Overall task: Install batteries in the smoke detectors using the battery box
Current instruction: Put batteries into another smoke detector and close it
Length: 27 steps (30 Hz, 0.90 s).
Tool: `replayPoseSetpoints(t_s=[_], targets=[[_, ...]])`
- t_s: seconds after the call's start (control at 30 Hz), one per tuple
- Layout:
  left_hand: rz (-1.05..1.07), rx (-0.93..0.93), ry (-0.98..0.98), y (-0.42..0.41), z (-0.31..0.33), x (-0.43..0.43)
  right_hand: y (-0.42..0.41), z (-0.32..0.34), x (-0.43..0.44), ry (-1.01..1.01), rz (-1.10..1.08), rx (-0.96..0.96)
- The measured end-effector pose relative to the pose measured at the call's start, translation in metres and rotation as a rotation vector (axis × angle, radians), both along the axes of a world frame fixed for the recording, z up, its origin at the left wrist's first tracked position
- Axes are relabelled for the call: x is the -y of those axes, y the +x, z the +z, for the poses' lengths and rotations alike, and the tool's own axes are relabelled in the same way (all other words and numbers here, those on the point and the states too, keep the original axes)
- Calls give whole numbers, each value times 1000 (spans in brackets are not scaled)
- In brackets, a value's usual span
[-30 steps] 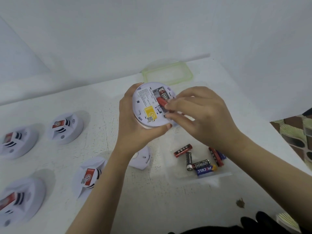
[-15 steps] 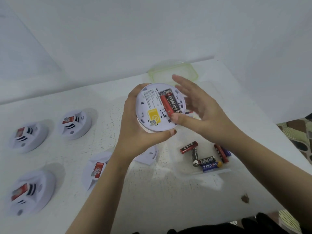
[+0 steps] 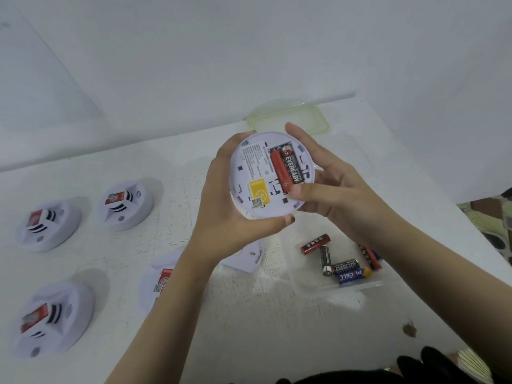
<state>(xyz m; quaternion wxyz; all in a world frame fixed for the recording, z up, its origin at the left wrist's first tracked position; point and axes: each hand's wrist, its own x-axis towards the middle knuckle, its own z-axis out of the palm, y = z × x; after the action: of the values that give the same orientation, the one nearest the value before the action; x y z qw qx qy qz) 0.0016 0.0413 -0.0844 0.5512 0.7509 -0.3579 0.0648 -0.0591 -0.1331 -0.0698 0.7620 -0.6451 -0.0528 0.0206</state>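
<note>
I hold a round white smoke detector (image 3: 249,176) above the table, its back facing me. My left hand (image 3: 221,200) grips its left and lower rim. My right hand (image 3: 332,187) holds its right rim, thumb pressing the lower end of the batteries. Two batteries lie side by side in the open compartment: a red battery (image 3: 277,170) and a black Eveready battery (image 3: 291,169). A clear battery box (image 3: 360,286) sits on the table below my right wrist, with several loose batteries (image 3: 343,268) in it.
Three white detectors stand at the left: (image 3: 48,225), (image 3: 126,205), (image 3: 51,317). Another detector (image 3: 160,284) lies partly under my left forearm. A white cover plate (image 3: 249,259) lies below the held detector. The green-rimmed lid (image 3: 288,117) lies by the wall. The table's edge runs along the right.
My right hand let go of the red battery, now seated in the compartment, and opened around the detector's right rim. The thumb now presses the batteries' lower end.
</note>
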Motion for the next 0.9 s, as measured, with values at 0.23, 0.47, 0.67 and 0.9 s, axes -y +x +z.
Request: replayPoseSetpoints(t_s=[0.23, 0.47, 0.67, 0.9], targets=[[54, 72, 53, -3, 5, 3, 2, -4, -3, 63, -39, -11], [46, 24, 45, -2, -6, -14, 0, -8, -22, 54, -76, -32], [47, -170, -36, -10, -11, -42, -5, -5, -52, 83, -79, -48], [169, -100, -18, -24, -1, -98, -1, 10, -98, 89, -25, -127]])
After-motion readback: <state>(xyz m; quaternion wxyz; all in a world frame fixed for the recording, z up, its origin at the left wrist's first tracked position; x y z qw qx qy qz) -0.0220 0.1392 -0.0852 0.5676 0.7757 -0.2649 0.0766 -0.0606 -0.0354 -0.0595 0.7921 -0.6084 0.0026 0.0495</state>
